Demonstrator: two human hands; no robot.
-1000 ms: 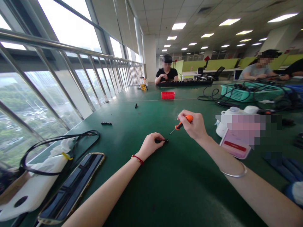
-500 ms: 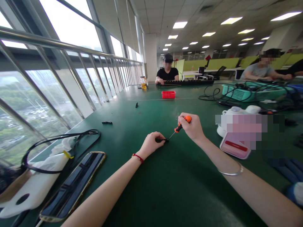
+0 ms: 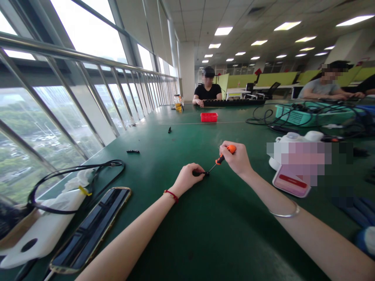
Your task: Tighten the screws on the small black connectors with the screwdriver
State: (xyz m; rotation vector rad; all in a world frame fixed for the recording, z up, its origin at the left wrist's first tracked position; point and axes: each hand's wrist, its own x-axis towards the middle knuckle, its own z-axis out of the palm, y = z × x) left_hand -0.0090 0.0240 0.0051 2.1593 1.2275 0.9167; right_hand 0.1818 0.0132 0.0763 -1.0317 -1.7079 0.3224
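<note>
My left hand [image 3: 189,176] is closed on a small black part [image 3: 206,174], pressing it against the green tabletop [image 3: 187,234]. Most of that part is hidden under the fingers, so its kind cannot be made out. My right hand [image 3: 238,158] grips an orange and black screwdriver [image 3: 231,149] by its handle. The screwdriver slants down to the left, and its thin shaft meets the right end of the black part. Farther off lie two other small black pieces, one at the left [image 3: 133,151] and one near the middle [image 3: 169,130].
A red tray [image 3: 209,117] sits ahead, and a teal basket [image 3: 316,115] of cables stands at the right. A phone [image 3: 90,230] and a looped black cable [image 3: 114,163] lie at left, a pink phone [image 3: 291,181] at right. Other people sit across the table.
My right hand and the screwdriver handle have shifted very slightly, with the tip still at the black part. My left hand stays in place.
</note>
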